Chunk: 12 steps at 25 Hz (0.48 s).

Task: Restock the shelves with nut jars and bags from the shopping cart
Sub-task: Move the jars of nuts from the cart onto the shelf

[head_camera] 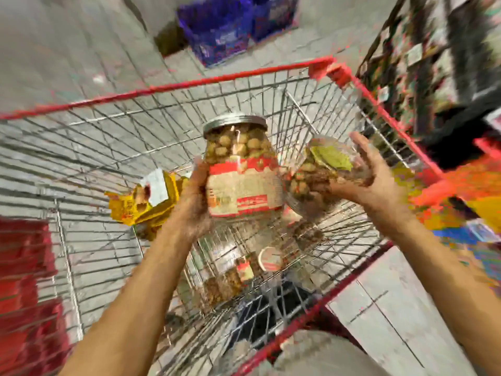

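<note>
My left hand (193, 198) grips a large clear nut jar (241, 169) with a silver lid and a red and white label, held upright above the cart. My right hand (371, 180) holds a second clear jar (322, 175) of nuts, tilted on its side, touching the first jar. Both jars hover over the wire shopping cart (189, 84) with its red rim. Down in the cart lie more nut jars (244, 270) and yellow bags (146, 202). The picture is blurred.
Shelves (444, 50) with packed goods stand at the right, with colourful packs (466, 202) lower down. Red packs (24, 280) fill the left edge. A blue crate (219, 31) sits on the grey tiled floor beyond the cart.
</note>
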### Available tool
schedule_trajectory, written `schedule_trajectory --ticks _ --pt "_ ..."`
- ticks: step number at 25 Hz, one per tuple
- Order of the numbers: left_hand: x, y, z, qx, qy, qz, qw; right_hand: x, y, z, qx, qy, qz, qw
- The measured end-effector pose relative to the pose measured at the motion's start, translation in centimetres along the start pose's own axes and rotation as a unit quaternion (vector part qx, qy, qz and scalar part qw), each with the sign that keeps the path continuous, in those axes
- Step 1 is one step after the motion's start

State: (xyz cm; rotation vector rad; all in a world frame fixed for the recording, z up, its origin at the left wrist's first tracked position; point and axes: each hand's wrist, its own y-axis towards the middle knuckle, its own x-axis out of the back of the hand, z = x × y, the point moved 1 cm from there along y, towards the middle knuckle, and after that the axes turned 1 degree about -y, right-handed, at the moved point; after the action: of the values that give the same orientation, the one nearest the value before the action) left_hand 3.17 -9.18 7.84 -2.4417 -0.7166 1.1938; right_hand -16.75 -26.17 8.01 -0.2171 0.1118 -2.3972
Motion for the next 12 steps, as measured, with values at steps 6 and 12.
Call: schedule_trajectory --ticks 6,12 --pt "-15.7 1.4 2.3 -0.023 0.087 0.160 0.983 9.1 -8.8 3.7 0.072 0.169 -0.231 0.955" --pt "-32.3 2.8 13.4 -0.009 0.169 0.295 0.940 22.7 -18.7 3.0 0.094 0.192 -0.429 0.878"
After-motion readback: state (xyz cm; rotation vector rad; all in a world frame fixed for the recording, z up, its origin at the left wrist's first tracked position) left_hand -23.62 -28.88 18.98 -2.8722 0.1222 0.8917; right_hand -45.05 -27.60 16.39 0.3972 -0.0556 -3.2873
